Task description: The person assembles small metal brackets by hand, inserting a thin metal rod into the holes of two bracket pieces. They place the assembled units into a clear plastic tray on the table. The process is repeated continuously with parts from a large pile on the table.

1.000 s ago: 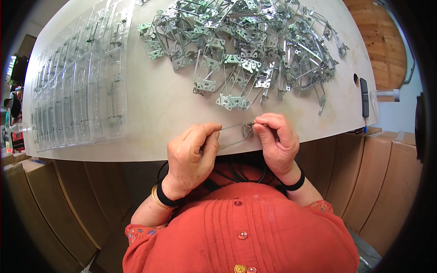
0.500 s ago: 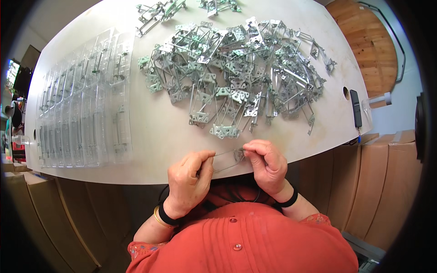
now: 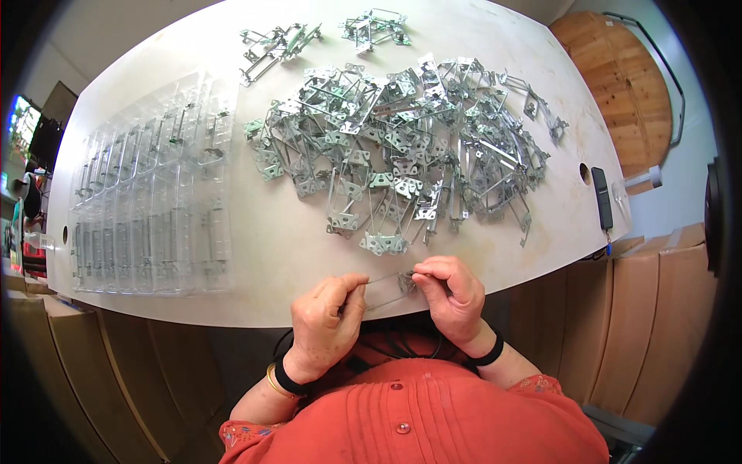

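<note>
My left hand [image 3: 328, 325] and right hand [image 3: 452, 298] are both pinched shut on one thin metal bracket [image 3: 390, 284], each gripping an end, holding it just over the near edge of the worktop [image 3: 255, 255]. Just beyond my fingers lies a big tangled heap of the same metal brackets [image 3: 402, 147], and two small clusters [image 3: 321, 39] sit apart at the far side. To my left stand rows of clear plastic trays [image 3: 151, 201] with pieces already seated in them. Judging by the size of the loose heap against the filled trays, I reckon a fair part is done but most pieces are left. A dark slim device [image 3: 602, 198] lies by the right edge.
</note>
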### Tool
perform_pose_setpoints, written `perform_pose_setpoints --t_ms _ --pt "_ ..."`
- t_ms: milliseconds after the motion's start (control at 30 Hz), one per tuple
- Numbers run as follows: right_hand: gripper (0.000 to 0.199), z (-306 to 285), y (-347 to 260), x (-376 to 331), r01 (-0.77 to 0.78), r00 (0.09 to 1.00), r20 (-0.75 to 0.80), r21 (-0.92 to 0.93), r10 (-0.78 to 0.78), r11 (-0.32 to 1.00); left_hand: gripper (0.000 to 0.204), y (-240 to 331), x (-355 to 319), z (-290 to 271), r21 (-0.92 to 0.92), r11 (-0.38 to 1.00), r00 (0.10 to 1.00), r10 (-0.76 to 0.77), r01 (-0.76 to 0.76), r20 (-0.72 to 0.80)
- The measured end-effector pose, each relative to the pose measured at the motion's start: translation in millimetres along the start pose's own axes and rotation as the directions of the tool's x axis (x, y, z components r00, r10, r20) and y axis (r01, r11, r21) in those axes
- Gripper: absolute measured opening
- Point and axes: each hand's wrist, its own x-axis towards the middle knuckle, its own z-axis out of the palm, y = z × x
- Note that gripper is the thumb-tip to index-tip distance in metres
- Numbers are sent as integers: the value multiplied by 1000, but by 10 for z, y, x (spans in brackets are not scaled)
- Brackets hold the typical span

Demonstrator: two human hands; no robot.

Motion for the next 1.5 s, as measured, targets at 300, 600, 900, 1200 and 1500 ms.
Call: perform_pose_setpoints --t_ms 300,600,900,1200,1500 --pt "19 -2 -16 -12 -11 1000 4 17 11 1000 14 36 0 -21 35 999 999 -35 34 19" --pt "19 5 -25 -11 -27 1000 5 16 27 1000 13 10 -15 -2 -10 1000 1000 -6 6 -18" --pt "17 -4 -72 -12 -32 999 -9 -26 32 999 19 1 -25 -12 5 1000 999 27 -27 -25" --pt "15 -8 -57 -44 -50 999 -11 -2 50 999 20 12 -43 -12 19 1000 1000 12 -12 -20" --pt "15 -12 -60 -34 -58 998 -3 -20 58 998 20 -7 -48 -16 17 1000 1000 11 -11 -8"
